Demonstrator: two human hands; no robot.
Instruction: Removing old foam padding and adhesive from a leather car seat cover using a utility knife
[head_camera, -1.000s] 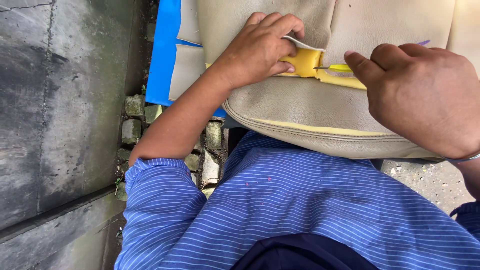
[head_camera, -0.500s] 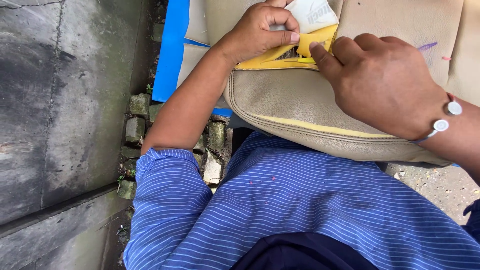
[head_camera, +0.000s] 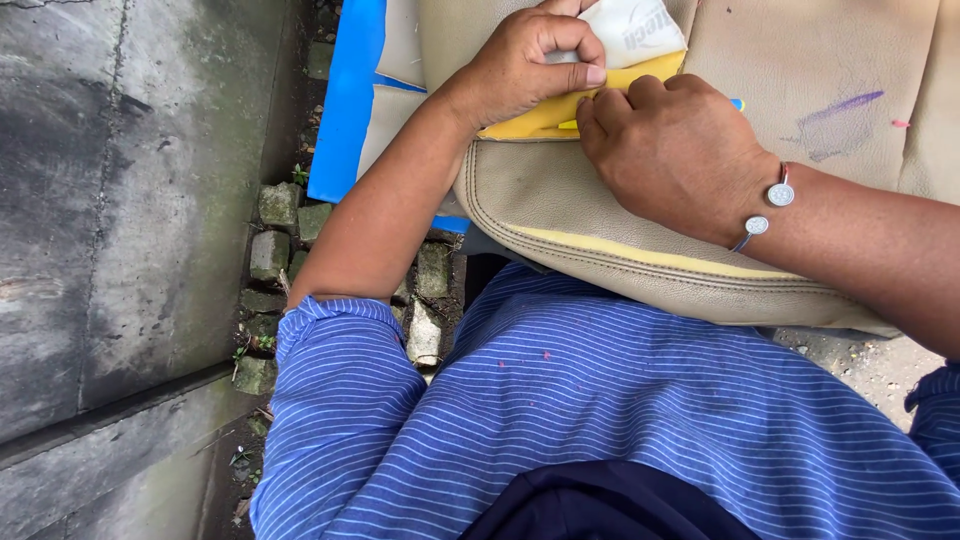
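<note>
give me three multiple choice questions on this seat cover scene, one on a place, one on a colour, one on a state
1. Where does the yellow foam show?
A. between the two hands, at the opening in the beige seat cover
B. on the paving stones
C. on the blue sleeve

2. What colour is the sheet under the seat cover's left edge?
A. red
B. blue
C. green

3. How is the left hand?
A. flat and open
B. hanging free
C. curled shut on a white cloth

Answers: 1 A, the foam sits at the opening below the left hand and beside the right hand. 2 B, the sheet is bright blue. 3 C, its fingers wrap the white cloth.
</note>
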